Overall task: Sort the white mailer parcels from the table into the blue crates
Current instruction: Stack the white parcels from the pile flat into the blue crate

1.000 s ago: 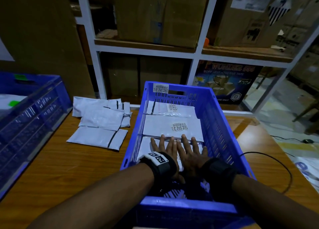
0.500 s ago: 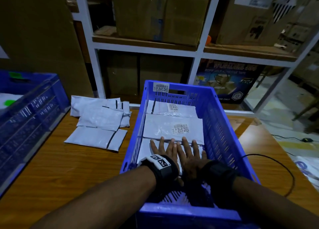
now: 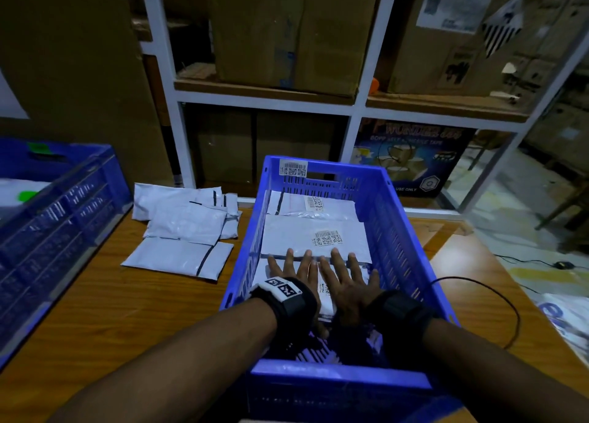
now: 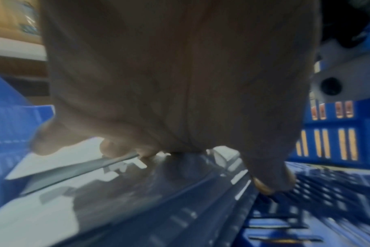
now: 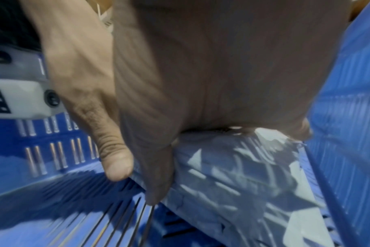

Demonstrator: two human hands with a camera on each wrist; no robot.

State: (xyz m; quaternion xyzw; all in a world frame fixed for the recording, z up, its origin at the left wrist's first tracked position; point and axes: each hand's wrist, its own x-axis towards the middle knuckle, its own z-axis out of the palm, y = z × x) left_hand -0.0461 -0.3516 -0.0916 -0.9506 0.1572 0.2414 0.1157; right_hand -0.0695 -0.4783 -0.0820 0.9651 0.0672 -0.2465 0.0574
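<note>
A blue crate point(image 3: 401, 241) stands in front of me on the wooden table point(image 3: 95, 311). Three white mailer parcels lie in a row inside it. Both hands press flat, fingers straight and spread, on the nearest parcel point(image 3: 264, 273). My left hand point(image 3: 296, 266) and right hand point(image 3: 344, 269) lie side by side, fingertips reaching the edge of the middle parcel point(image 3: 293, 234). A third parcel point(image 3: 331, 209) lies at the far end. The wrist views show each palm on the grey-white mailer point(image 4: 53, 208) point(image 5: 243, 175). Several more white parcels point(image 3: 188, 231) are piled on the table left of the crate.
A second blue crate point(image 3: 54, 225) stands at the table's left edge with a white parcel inside. White shelving point(image 3: 264, 99) with cardboard boxes rises behind the table. A black cable point(image 3: 497, 295) loops on the table to the right of the crate.
Both hands stay flat on the nearest parcel in the crate; they have slid slightly forward toward the middle parcel. Nothing else has moved.
</note>
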